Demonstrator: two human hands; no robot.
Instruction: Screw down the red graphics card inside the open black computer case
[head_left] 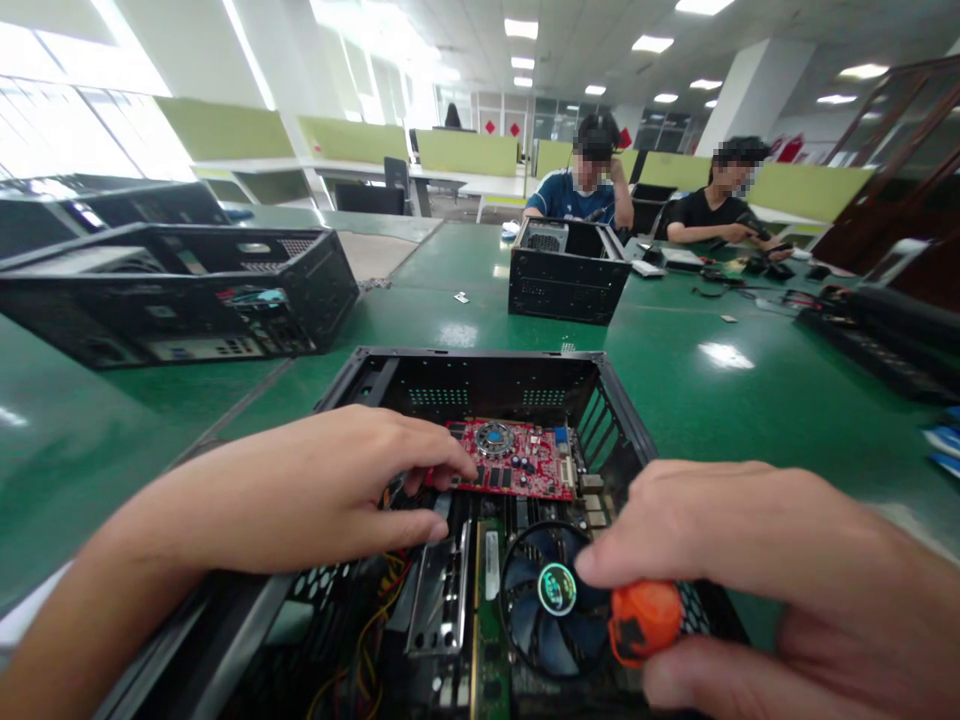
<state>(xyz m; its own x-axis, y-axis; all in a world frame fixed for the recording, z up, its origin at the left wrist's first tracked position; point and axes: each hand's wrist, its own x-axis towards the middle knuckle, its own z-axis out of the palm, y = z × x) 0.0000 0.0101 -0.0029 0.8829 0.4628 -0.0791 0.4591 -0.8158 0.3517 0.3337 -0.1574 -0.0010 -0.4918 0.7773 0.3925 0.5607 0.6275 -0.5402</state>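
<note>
**Green bench, open case, both hands in**

Green bench [712,400] carries three black cases. Near case [480,354] is lid-off, right under the camera. Second case [180,290] sits far left. Third case [566,270] stands mid-bench. A person [577,195] sits behind the third case, a second person [709,210] further right, both well apart from the near case.

Left grip [330,490] comes into the near case from the left, fingers half-curled. Its fingertips touch the left edge of the red card [517,465], thumb just below. Can't tell if it actually pinches the card. Card sits toward the back of the near case, face up to the camera.

Right grip [750,560] is closed round an orange handle [645,620], index finger and thumb on it. Handle sits just right of the fan [540,620], at the front of the near case. Tool shaft is hidden.
</note>
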